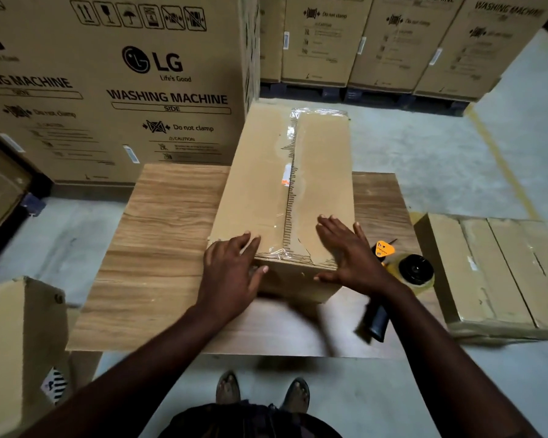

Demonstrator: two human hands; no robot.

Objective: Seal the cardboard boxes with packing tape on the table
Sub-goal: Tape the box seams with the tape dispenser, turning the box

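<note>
- Box [260, 184] lies lengthwise on the table [159, 248] in the head view, near end at my hands, far end seeming to reach past the table's back edge
- Tape [290, 172] runs down the top seam from the far end to the near one and folds over the near edge, where it is wrinkled
- I judge this top seam sealed; what is in hand is pressing the tape end down at the near edge
- Left hand [231, 270] is flat and holds nothing: fingers straight on the top by the near left corner, thumb on the front face
- Right hand [351, 257] is likewise flat, fingers spread on the top by the near right corner, thumb down the front face
- Dispenser [405, 273] lies on the table just right of the box, beside my right wrist, with no hand on it
- Left to do, as I read it: a second box [503, 273] sits low to the right, off the table; I cannot tell if its seam is taped
- Room: wide bare tabletop left of the box; only a narrow strip on the right, and the dispenser fills it
- Cartons [108, 90] stand close behind on the left, so any swing of the far end goes better to the right, over open floor [440, 159]
</note>
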